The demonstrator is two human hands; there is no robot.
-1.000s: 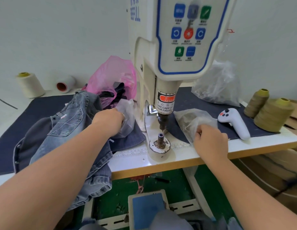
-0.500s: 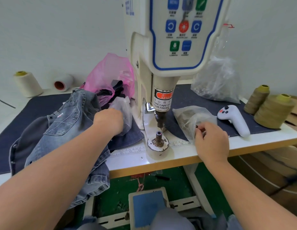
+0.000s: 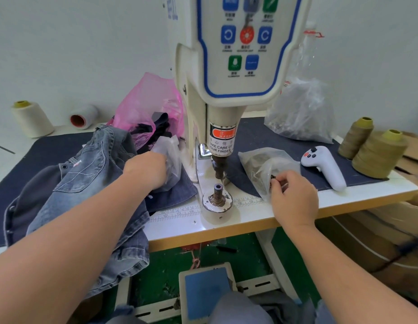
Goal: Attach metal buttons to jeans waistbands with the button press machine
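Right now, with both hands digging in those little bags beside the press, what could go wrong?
The right hand pinches a small dark piece at the clear bag, near the table edge; dropped, it could fall to the floor. The lower die stands between both hands, under the finger-warning label. The jeans overhang the edge and might slide.

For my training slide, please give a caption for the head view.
Left hand in a clear bag, right hand pinching a small part beside the button press machine.

Both arms outstretched, right hand [image 3: 293, 199] pinching.
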